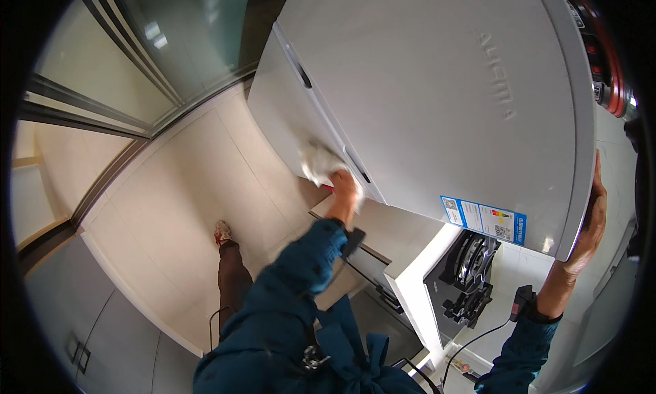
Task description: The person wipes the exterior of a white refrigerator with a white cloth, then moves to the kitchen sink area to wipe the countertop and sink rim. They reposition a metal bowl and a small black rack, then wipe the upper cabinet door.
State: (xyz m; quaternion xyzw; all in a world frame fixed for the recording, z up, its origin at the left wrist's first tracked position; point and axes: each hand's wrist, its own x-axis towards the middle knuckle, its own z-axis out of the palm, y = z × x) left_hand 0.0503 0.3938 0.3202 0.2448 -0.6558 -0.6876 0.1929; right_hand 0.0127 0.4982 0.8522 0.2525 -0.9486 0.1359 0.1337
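A tall white refrigerator (435, 102) stands before me, with recessed handles along the gap between its doors and a blue-edged energy label (483, 220) on the upper door. My left hand (344, 189) grips a pale cloth (320, 163), blurred, at the lower door just below the right handle recess. On the right, my right hand (592, 225) lies along the refrigerator's upper side edge, its fingers reaching behind the rim and partly hidden. No object shows in it.
A gas hob (469, 281) with black pan supports is set in the white counter (417, 291) beside the refrigerator. Sliding glass doors (113, 61) stand at the upper left, grey cabinets (102, 327) at the lower left. Red and black items (605, 61) sit on the refrigerator's top.
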